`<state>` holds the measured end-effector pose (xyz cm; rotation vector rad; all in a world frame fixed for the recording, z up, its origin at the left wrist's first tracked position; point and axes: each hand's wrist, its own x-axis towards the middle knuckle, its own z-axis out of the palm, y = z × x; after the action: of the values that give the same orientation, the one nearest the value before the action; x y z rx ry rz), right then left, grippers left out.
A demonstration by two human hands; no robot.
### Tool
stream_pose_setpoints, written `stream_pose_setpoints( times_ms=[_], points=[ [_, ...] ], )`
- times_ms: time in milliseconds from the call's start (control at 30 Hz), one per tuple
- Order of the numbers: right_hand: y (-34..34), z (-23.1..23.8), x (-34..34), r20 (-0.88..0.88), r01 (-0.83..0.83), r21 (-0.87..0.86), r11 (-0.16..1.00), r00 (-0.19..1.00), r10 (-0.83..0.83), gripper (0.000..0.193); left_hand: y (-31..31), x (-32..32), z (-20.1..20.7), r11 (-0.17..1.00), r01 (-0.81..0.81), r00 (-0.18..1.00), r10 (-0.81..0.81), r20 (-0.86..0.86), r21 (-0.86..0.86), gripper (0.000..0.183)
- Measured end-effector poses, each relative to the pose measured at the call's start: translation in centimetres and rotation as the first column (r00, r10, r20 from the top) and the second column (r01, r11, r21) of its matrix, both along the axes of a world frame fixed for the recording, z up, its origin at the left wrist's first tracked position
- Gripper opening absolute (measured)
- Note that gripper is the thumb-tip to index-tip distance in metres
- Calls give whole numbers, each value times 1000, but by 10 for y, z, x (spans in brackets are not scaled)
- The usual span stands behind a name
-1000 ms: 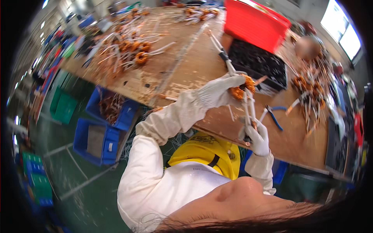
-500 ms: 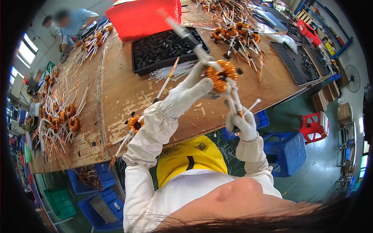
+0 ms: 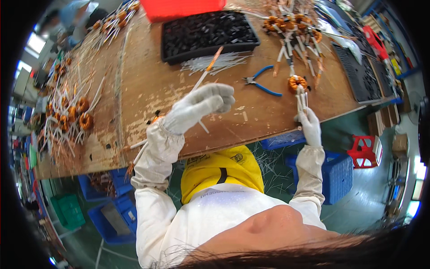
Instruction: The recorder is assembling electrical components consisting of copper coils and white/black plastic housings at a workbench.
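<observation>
My right hand [image 3: 310, 126], in a white glove, has its fingers closed on the white leads of a copper-wound ring coil [image 3: 298, 83]. The coil lies near the table's right edge, its far lead stretching away from me. My left hand [image 3: 200, 107], also gloved, hovers over the table with fingers extended and nothing visible in its grasp. Beneath its wrist, another ring coil [image 3: 156, 119] is mostly hidden; a white lead with a bare copper end [image 3: 214, 60] shows beyond the hand. Between my hands and farther off, blue-handled cutters [image 3: 264, 83] lie spread on the wood.
A black tray [image 3: 210, 38] of small black sleeves stands at the back, with white cable ties [image 3: 215, 63] before it. Coil heaps lie left [image 3: 67, 116] and far right [image 3: 293, 22]. Blue [image 3: 336, 177] and red stools [image 3: 365, 151] stand beyond the right edge.
The coil has gone from between both hands down to the table at the right, with my right hand on its leads. My left hand has let go and moved left. The cutters now show.
</observation>
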<state>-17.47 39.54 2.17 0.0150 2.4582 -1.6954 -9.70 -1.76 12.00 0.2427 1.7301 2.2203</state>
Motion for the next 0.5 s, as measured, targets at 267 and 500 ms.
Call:
stream_pose_setpoints(
  times_ms=[267, 500],
  points=[
    [-4, 49, 5, -610, 240, 489, 838, 782, 132, 17, -80, -2, -30, 803, -564, 823, 526, -214, -195, 29],
    [-164, 52, 17, -102, -391, 158, 907, 907, 408, 19, -54, 0, -43, 625, -378, 914, 369, -168, -683, 33]
  ],
)
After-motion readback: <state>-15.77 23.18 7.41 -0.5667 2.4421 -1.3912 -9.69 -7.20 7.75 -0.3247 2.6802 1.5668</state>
